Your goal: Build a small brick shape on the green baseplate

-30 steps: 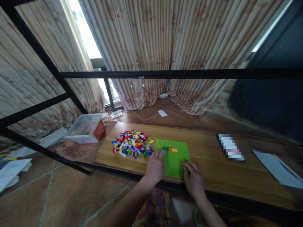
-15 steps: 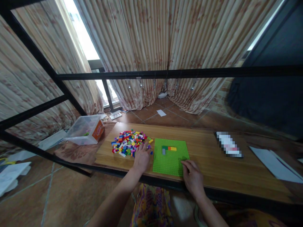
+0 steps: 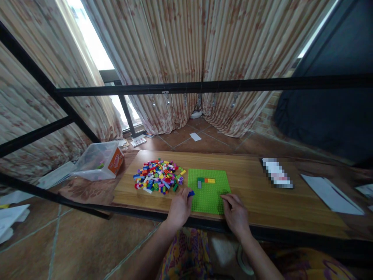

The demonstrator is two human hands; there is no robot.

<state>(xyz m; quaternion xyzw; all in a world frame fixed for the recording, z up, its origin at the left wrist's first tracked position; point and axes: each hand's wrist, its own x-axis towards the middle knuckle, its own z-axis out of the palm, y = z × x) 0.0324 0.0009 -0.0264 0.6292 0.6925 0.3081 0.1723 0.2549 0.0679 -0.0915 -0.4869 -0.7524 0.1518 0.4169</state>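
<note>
Between the fingertips of my left hand (image 3: 180,206) is a blue toy brick (image 3: 190,193), just over the left edge of the green baseplate (image 3: 210,198). My right hand (image 3: 236,214) is closed in a pinch at the baseplate's right edge; whatever its fingers hold is hidden. On the baseplate's upper part, a dark green brick (image 3: 201,180), an orange brick (image 3: 206,180) and a yellow brick (image 3: 211,181) form a row. A grey brick (image 3: 199,184) extends toward me from the row's left end. Left of the baseplate lies a pile of mixed coloured bricks (image 3: 159,177).
The wooden tabletop (image 3: 247,202) carries a phone (image 3: 276,173), blurred out, on the right, with white paper (image 3: 330,194) beyond it. A clear plastic box (image 3: 96,161) with an orange label stands at the left. A black metal bar (image 3: 180,87) crosses beyond the table.
My left hand has left the brick pile and come right and nearer to me, now pinching the blue brick. My right hand stays at the baseplate's edge. The view has shifted slightly.
</note>
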